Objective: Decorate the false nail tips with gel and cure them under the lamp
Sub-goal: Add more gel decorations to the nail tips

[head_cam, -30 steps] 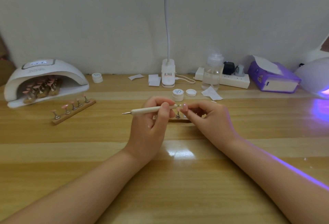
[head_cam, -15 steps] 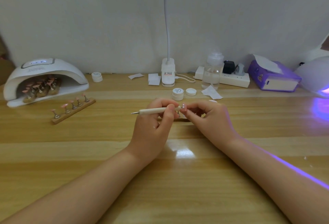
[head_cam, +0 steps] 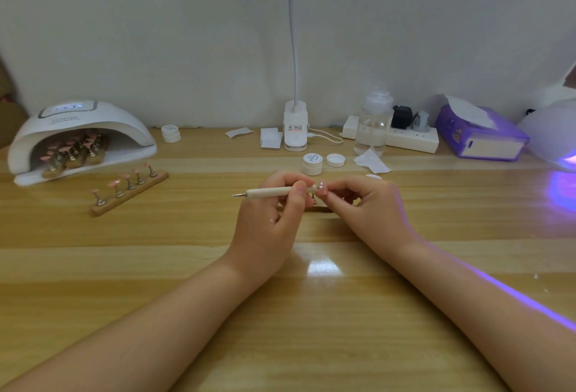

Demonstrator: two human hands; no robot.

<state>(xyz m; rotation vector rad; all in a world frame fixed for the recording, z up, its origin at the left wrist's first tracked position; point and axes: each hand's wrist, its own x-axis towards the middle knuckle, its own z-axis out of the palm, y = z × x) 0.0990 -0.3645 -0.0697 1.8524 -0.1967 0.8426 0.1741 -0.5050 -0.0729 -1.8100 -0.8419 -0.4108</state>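
The left hand grips a dotting pen, its tip on the pink nail tip that the right hand pinches above the wooden holder. Since a second ago the pen has slid rightward onto the nail, so gel dotting looks underway; the open gel jar sits just behind, the curing lamp far left.

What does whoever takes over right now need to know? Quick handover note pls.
Left hand grips the dotting pen, its right end at the nail tip.
Right hand pinches that tip, raised above a wooden holder strip.
Nail lamp, far left, holds several strips of pink tips.
Another strip of pink tips lies just outside it.
Gel pot sits behind the hands, a loose lid beside it.
Left: finish this tip, return it to a strip, cure.
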